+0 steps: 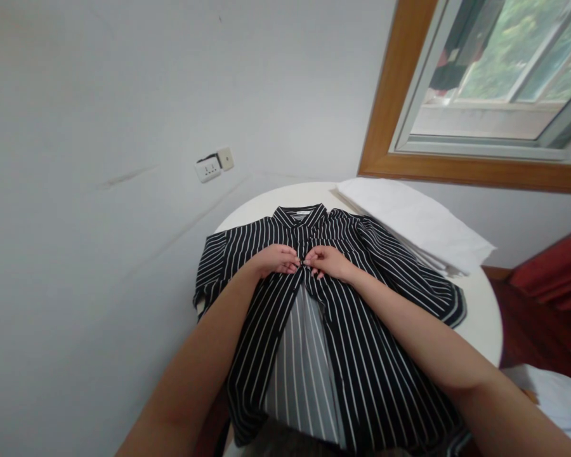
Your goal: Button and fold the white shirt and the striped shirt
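Note:
A black shirt with white stripes (361,343) lies front up on a round white table (488,317), its collar toward the wall. Below the chest its front hangs apart, baring the paler grey inside (304,355). My left hand (278,259) pinches one front edge at mid-chest. Close against it, my right hand (327,261) pinches the other edge at the same spot. The fingertips of both hands nearly meet there; any button between them is too small to make out. Above the hands the front is together up to the collar.
Folded white sheets (409,216) lie at the table's back right. A wall socket (208,169) sits on the wall behind, and a wood-framed window (375,127) is at upper right. Red cloth (556,273) and white material (559,397) are off the table's right side.

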Motion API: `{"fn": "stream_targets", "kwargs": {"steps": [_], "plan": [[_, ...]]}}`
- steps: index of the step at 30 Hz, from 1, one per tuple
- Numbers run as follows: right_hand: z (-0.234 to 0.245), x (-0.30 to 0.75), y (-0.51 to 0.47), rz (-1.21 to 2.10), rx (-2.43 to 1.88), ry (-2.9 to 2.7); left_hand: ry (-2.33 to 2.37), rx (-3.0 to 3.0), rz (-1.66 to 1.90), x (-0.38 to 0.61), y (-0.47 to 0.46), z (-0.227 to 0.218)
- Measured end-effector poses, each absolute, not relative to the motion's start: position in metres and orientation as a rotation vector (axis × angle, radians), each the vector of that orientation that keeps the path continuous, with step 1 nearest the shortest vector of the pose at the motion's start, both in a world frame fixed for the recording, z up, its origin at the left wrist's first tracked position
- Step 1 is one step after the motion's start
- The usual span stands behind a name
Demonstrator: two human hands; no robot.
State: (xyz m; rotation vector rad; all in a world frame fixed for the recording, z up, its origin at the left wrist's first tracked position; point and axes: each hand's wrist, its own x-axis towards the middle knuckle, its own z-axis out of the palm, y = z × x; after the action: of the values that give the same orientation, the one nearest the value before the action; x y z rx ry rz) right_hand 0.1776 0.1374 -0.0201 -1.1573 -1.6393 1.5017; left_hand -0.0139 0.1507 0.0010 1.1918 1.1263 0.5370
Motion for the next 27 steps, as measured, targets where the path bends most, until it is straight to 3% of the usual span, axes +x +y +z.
{"fn": "stream_targets", "kwargs": {"steps": [27], "plan": [[-0.0205,0.1758,0.1280,0.786,-1.138,-2.069,1.204,1.160,0.571,-0.0033,0.1450,0.0038]]}}
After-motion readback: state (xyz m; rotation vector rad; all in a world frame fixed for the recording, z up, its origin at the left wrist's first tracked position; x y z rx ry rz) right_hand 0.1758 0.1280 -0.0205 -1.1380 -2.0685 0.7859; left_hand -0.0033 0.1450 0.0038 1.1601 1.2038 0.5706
